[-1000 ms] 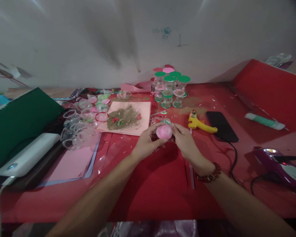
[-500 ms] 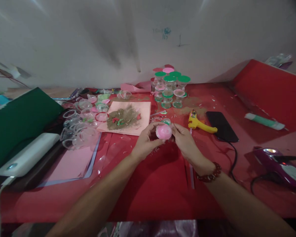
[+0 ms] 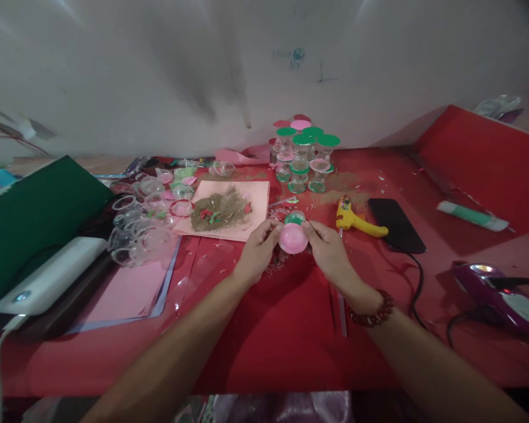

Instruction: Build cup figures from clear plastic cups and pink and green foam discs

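One pink cup (image 3: pixel 293 239) — rounded, smooth, faintly shiny — left hand (image 3: pixel 254 252), right hand (image 3: pixel 332 251), fingers pinching its sides.

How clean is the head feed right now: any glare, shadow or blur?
Head view: pale glare streaks at the top of the wall, upper right corner darkened; the writing faint and hard to read; pink cup soft in fine detail, shadow below it.

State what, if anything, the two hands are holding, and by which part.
The left hand and the right hand hold a pink rounded piece between them, by its opposite side edges, toward the top.
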### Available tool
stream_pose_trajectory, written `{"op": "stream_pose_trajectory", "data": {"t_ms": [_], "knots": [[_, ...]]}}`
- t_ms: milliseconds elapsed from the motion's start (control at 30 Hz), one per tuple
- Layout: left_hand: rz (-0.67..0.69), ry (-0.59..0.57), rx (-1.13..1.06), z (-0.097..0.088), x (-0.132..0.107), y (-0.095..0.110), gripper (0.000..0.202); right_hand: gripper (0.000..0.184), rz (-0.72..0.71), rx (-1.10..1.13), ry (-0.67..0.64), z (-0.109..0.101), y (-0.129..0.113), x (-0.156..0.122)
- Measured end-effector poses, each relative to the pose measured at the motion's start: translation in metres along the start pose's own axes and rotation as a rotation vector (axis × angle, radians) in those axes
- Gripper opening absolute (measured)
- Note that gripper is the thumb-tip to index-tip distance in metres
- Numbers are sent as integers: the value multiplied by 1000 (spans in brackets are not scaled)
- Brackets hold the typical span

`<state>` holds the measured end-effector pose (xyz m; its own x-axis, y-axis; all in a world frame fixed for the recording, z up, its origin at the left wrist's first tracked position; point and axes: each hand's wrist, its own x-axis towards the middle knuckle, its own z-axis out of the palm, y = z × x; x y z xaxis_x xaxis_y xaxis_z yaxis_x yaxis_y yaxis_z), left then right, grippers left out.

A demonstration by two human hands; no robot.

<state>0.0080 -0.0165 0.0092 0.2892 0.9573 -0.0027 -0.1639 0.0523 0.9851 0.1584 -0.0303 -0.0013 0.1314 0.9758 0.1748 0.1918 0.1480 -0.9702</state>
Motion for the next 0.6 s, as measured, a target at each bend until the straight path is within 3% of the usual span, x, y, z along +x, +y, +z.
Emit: {"op": "stream_pose_trajectory", "data": {"t_ms": [233, 433, 600], "knots": [[96, 144, 79, -2, 3, -2, 21, 44, 36, -15, -80, 2, -3, -2], [26, 55, -38, -4, 4, -3, 23, 42, -19, -79, -28, -1, 1, 1], [22, 46, 27, -4, 5, -2, 26, 44, 14, 9, -2, 1, 3, 1]]}}
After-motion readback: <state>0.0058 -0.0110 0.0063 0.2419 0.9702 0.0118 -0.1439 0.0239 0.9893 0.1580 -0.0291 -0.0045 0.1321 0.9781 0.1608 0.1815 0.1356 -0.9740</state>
